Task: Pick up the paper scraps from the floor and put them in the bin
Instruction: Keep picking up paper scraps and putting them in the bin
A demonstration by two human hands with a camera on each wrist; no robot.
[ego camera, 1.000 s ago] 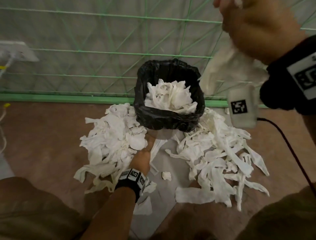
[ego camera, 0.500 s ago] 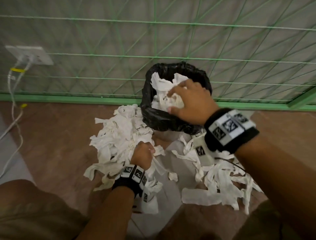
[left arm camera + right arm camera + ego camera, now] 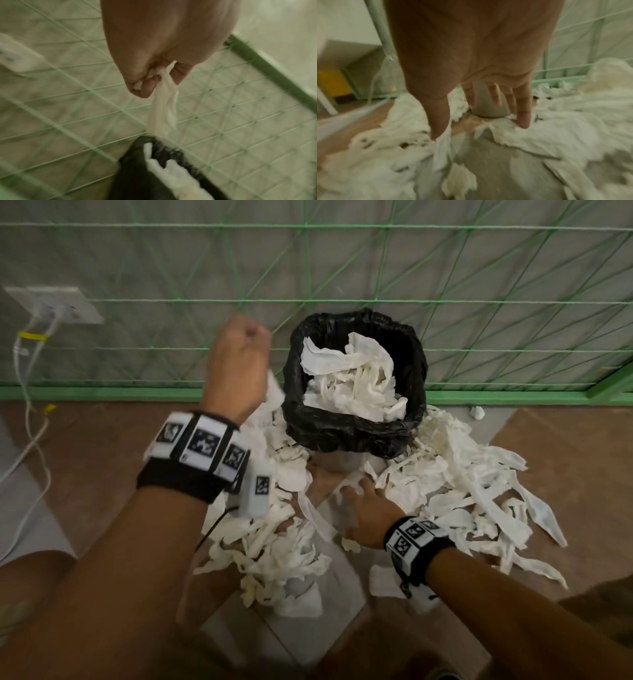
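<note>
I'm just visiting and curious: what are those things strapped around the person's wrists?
Both forearms are bare, without sleeves. Each wrist carries a black band set with white square tiles printed with black-and-white codes. A small white box bearing another code tag hangs under the left wrist, trailing a thin black cable.

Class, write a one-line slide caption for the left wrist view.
Left hand grips a hanging paper scrap above the black-lined bin.

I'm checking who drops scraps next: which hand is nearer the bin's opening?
Left. The left hand is raised beside the bin, gripping a paper strip; the right hand is low over the floor scraps, fingers spread.
</note>
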